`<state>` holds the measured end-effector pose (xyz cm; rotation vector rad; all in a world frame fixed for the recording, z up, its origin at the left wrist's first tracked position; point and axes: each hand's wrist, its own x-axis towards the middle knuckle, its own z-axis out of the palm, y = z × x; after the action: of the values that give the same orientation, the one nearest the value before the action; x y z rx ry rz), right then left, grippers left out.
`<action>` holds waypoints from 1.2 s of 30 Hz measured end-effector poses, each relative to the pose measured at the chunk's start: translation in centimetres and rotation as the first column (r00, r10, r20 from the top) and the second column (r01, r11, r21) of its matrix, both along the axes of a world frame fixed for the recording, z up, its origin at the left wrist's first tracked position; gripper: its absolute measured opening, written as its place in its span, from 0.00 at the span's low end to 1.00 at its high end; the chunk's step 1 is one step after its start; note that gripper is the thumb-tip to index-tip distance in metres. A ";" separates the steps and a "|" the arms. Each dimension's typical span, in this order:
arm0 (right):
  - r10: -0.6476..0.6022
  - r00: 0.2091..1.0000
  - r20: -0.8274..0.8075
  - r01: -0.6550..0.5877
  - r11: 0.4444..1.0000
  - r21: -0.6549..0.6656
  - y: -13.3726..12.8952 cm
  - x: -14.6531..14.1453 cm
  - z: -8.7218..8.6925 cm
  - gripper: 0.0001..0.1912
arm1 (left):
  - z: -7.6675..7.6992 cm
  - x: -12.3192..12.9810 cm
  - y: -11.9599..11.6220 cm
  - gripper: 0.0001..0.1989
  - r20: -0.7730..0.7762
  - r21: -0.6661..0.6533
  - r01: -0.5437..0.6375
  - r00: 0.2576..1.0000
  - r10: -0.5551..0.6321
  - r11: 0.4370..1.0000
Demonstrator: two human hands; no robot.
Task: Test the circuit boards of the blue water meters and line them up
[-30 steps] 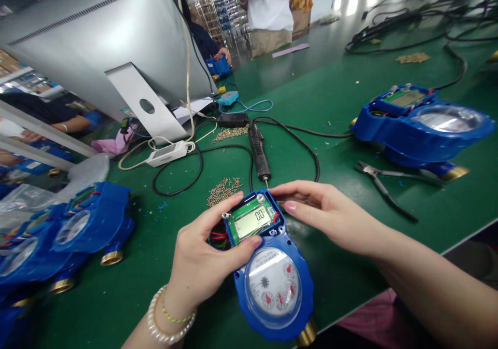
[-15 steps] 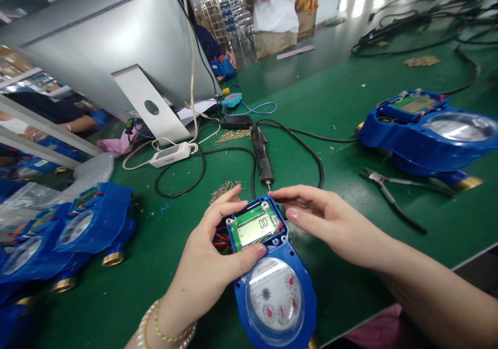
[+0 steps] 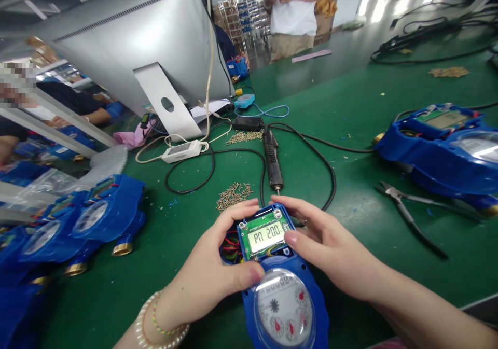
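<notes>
A green worktop (image 3: pixel 350 131) carries everything here, with the grey back of a monitor (image 3: pixel 128 43) standing at its far left. Blue water meters (image 3: pixel 78 224) are heaped at the left edge and another open meter (image 3: pixel 439 147) lies at the right, with pliers (image 3: pixel 412 214) just in front of it. In the near middle lies the water meter (image 3: pixel 284 297) being worked on, dial up, its green circuit board (image 3: pixel 264 232) with a lit display seated in the open top. The left hand (image 3: pixel 210 271) curls half-closed around the meter's left side, thumb pressed at the board's lower edge. The right hand (image 3: pixel 330 245) rests on the right side, fingers loosely bent, fingertips touching the board's edge. This looks like seating and checking the board. An electric screwdriver (image 3: pixel 272 159) and a pile of screws (image 3: pixel 233 196) lie just beyond the meter.
</notes>
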<state>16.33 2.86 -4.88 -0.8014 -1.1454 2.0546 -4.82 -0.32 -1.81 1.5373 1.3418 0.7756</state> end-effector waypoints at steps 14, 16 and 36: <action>-0.011 0.998 0.069 0.012 1.000 -0.015 0.0 0.1 0.1 0.28 | 0.6 -1.8 0.7 0.29 0.252 -0.156 0.212 0.953 -0.169 0.965; -0.030 0.995 0.099 0.030 1.000 0.007 -0.1 0.1 0.0 0.27 | 0.3 -1.5 0.5 0.31 0.206 -0.134 0.174 0.968 -0.144 0.976; -0.298 0.814 0.498 -0.102 0.771 0.629 -0.7 -0.8 0.6 0.24 | -0.6 -1.9 -1.7 0.20 -0.110 0.250 -0.076 0.988 0.106 0.965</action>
<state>15.54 2.13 -4.24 -1.1227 -1.9373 1.1755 -6.74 -2.03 -2.41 1.7503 1.4577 0.9465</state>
